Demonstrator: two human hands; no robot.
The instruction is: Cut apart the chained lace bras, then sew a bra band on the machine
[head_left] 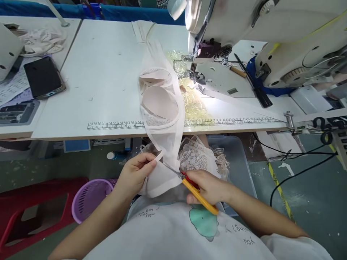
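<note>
A pale pink bra (pixel 162 103) lies stretched over the table's front edge, its cups on the tabletop and its lower end hanging above my lap. My left hand (pixel 137 171) pinches a narrow white strip of it between thumb and fingers. Scissors (pixel 200 196) with yellow-orange and red handles are gripped in my right hand (pixel 210 186). Their blades point up and left, against the bra fabric just right of the pinched strip. Whether the blades are parted, I cannot make out. Behind my right hand, white lace pieces (pixel 197 153) hang at the table edge.
A sewing machine (pixel 227 21) stands at the right of the white table (pixel 108 72), which has a printed ruler (pixel 116 125) along its front. A black phone (pixel 43 77) lies at left. Below are a grey bin (pixel 245 173), a purple basket (pixel 90 198) and a red stool (pixel 65 213).
</note>
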